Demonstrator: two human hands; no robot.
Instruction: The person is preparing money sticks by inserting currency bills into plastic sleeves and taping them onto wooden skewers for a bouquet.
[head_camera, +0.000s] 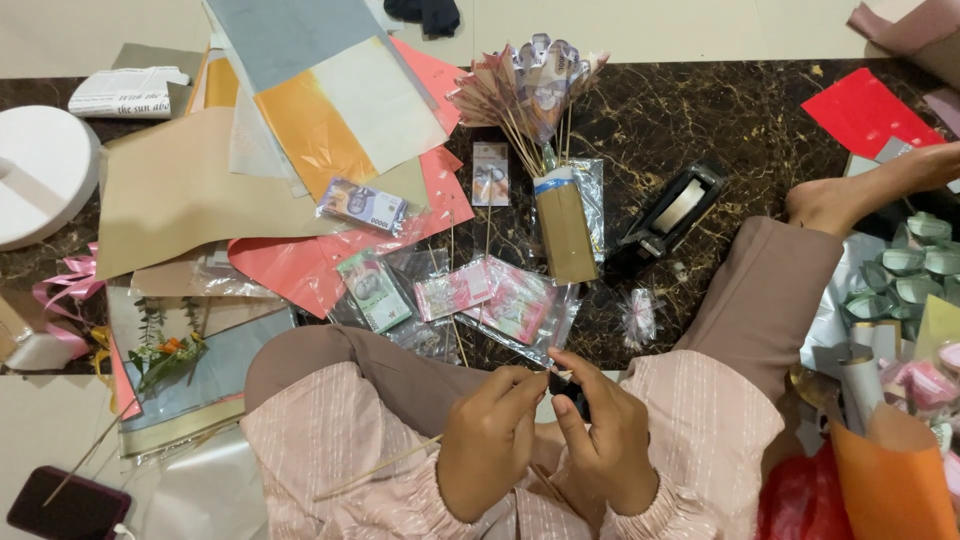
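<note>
Seated on a dark marbled floor (760, 130) strewn with coloured paper sheets (330, 110), the person pinched a small dark object (562, 383) between the left hand (490, 440) and right hand (605, 440), both closed on it above the lap, near a banknote bouquet (535, 85)

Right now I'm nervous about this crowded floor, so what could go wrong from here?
The left hand and right hand pinch a small dark object over the lap; if dropped, it may vanish among the plastic-wrapped banknotes. A thin wooden stick rests across the knee and could snap or poke if the leg shifts. The banknote bouquet stands in a narrow brown tube, and a knee bump might tip it.
</note>
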